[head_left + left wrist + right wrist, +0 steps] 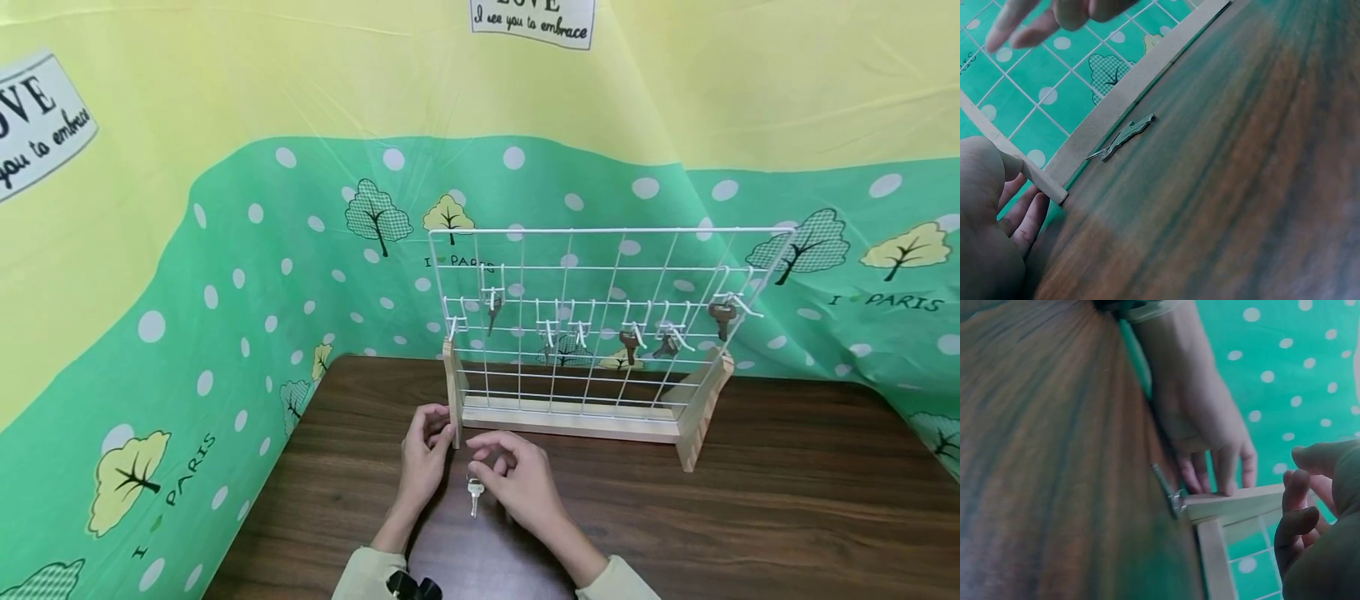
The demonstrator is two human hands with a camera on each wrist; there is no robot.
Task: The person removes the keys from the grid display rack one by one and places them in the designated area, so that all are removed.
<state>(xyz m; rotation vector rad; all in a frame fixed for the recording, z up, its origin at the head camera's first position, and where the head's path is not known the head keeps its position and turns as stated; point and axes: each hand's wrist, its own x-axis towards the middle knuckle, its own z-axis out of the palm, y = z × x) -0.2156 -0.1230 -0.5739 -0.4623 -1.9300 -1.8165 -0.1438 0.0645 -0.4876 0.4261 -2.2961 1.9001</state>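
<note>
A silver key point(475, 490) with a small ring lies on the table near the rack's left end; the left wrist view shows the same key point(1130, 136) flat on the wood. My left hand point(426, 454) holds the wooden left leg point(454, 392) of a white wire grid rack point(570, 333), thumb on one side and fingers behind it. Above and just beside the key hovers my right hand point(517, 475), its fingers loosely bent. In the right wrist view that hand point(1322, 525) is apart from the key and has nothing between its fingers.
White hooks point(581, 332) hang along the grid. Keys hang on several of them, such as a brown key point(722, 317) at the right end and a dark key point(494, 310) at the left. Behind the dark wooden table point(787, 500) stands a green and yellow printed cloth point(300, 200).
</note>
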